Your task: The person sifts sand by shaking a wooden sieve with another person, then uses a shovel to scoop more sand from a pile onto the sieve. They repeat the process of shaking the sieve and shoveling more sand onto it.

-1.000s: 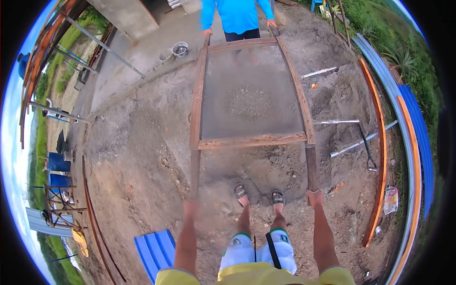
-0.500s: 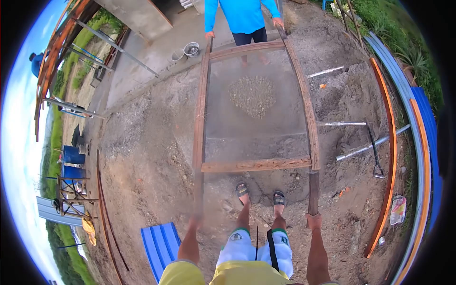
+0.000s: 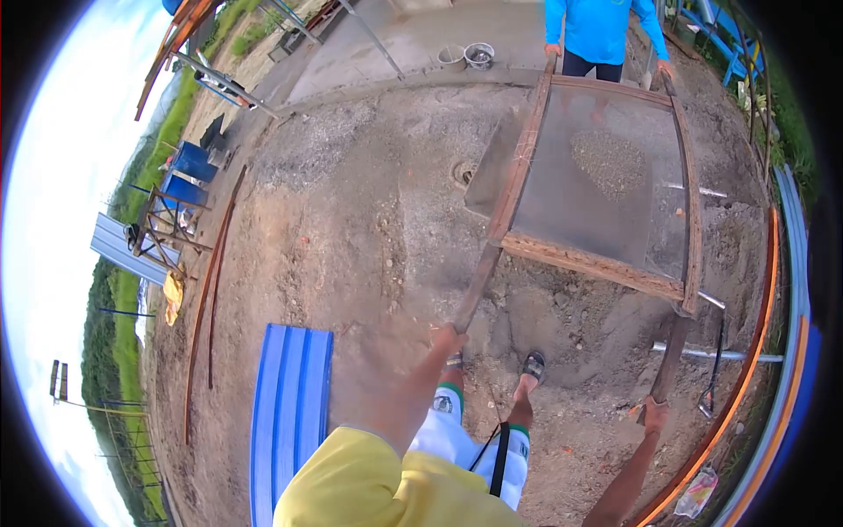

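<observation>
One wooden-framed sieve [image 3: 590, 262], carried level above the ground between two people. Two handle rails stick out at the near end, one per hand.

Left hand [image 3: 450, 335]: closed around the end of the left handle [image 3: 479, 285].
Right hand [image 3: 653, 413]: closed around the end of the right handle [image 3: 672, 356], lower in view.

One co-worker in a blue shirt [image 3: 601, 25] stands at the far end, one hand [image 3: 551, 50] on each far corner of the frame; second hand [image 3: 665, 67] at the right corner.

Contents of the sieve: one heap of gravel [image 3: 610, 162] on the wire mesh [image 3: 562, 206], lying toward the far end. The rest of the mesh is bare.

Ground: open yard of loose dirt and sand [image 3: 351, 228], churned under the sieve. A concrete slab [image 3: 421, 39] borders it on the far side. Two sandalled feet below, the right one [image 3: 533, 364] clear, the left partly behind the arm.

Also counted: two buckets [image 3: 466, 56] side by side on the slab, contents too small to tell; one blue corrugated sheet [image 3: 290, 413] flat on the dirt at left; one metal pipe [image 3: 716, 355] on the ground at right; two blue drums [image 3: 186, 174] by a scaffold frame at far left.
</observation>
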`<state>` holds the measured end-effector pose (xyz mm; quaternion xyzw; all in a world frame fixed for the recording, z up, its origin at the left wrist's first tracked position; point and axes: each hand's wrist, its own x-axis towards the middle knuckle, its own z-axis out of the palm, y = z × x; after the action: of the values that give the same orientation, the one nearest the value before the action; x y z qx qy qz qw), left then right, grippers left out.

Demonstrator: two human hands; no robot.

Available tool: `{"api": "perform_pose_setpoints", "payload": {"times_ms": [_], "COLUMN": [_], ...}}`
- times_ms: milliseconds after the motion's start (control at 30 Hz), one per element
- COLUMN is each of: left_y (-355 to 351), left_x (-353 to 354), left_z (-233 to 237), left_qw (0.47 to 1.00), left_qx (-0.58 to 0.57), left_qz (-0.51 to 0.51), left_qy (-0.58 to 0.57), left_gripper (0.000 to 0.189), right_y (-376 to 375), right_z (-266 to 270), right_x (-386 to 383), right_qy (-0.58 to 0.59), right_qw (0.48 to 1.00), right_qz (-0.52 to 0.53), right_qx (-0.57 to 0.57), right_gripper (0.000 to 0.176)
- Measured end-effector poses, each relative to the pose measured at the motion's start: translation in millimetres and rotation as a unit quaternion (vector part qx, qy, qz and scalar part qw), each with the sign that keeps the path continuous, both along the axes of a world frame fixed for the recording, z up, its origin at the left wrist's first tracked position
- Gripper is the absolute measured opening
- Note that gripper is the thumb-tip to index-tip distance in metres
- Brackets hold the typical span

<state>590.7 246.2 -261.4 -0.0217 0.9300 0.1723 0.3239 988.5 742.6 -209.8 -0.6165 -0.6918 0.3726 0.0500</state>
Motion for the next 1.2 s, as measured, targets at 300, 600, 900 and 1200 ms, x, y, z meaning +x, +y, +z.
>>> {"api": "perform_pose_setpoints", "payload": {"times_ms": [300, 600, 900, 1200], "left_y": [63.1, -258.3, -411.2, -240.0], "left_x": [38.8, -273.8, -368.9, -149.5], "left_z": [-8.6, 104.2, 152.3, -86.9], "left_qw": [0.984, 0.992, 0.990, 0.992], "left_qx": [0.126, 0.031, -0.105, 0.068], "left_qz": [0.017, -0.002, 0.032, 0.008], "left_qy": [-0.128, 0.126, 0.085, -0.103], "left_gripper": [0.072, 0.056, 0.058, 0.068], "right_y": [62.2, -266.5, -417.9, -223.8], "right_z": [125.2, 43.0, 63.2, 99.3], "right_x": [5.4, -234.2, -315.5, -204.8], "right_qy": [-0.168, -0.061, 0.013, -0.124], "right_qw": [0.968, 0.990, 0.984, 0.991], "right_qz": [0.074, 0.122, 0.109, 0.045], "right_qx": [0.171, -0.033, -0.139, 0.030], "right_gripper": [0.054, 0.047, 0.030, 0.050]}}
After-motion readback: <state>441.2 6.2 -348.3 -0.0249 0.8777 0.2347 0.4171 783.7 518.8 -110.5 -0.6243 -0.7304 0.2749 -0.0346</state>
